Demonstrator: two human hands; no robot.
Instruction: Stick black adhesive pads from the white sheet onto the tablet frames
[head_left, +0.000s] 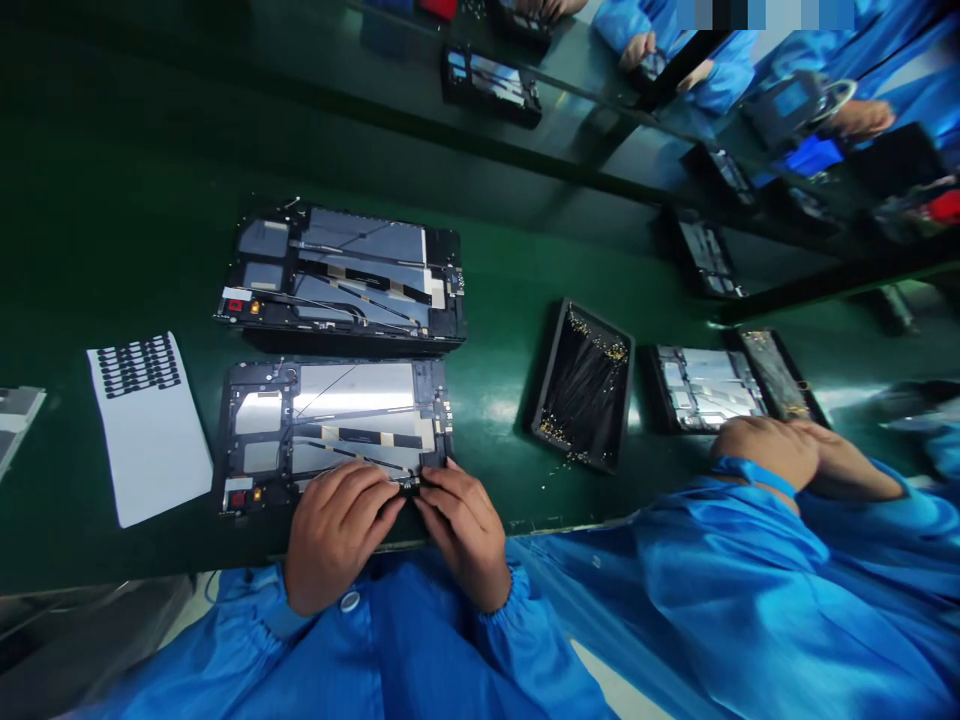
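An opened tablet chassis [330,420] with silver shielding and flat cables lies on the green belt [112,230] right in front of me. My left hand [337,530] and my right hand [465,530] meet at its near edge. The fingers of both are curled and pinched together on a small part at that edge, too small to name. A second opened tablet chassis [345,275] lies just beyond the first one.
A white sheet with black stickers [150,425] lies left of the chassis. A black tray of small gold parts [585,385] sits to the right. A co-worker's hands [780,450] rest by another chassis [701,385]. More people in blue work across the belt.
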